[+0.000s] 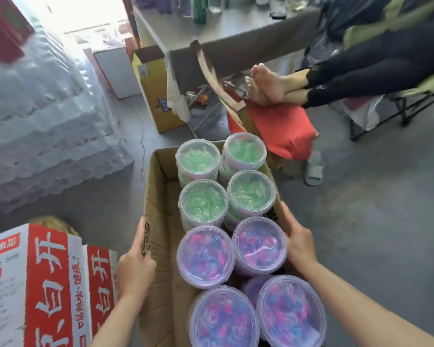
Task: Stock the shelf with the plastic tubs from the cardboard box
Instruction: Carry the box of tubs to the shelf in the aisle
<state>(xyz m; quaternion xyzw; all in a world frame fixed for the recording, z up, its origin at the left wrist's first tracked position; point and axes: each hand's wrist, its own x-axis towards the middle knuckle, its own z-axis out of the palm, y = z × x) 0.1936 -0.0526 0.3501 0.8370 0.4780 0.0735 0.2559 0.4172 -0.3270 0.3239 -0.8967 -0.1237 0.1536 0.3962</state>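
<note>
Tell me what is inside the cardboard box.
The cardboard box holds round lidded tubs: four green-filled tubs at the far end, purple-and-pink tubs nearer. More tubs sit beneath them, mostly covered. The box floor is hidden.

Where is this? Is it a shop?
Probably the back room or storage corner of a small shop. Shrink-wrapped packs of bottled water are stacked on the bare concrete floor, printed cartons sit nearby, and both hands grip a cardboard box full of plastic tubs.
</note>
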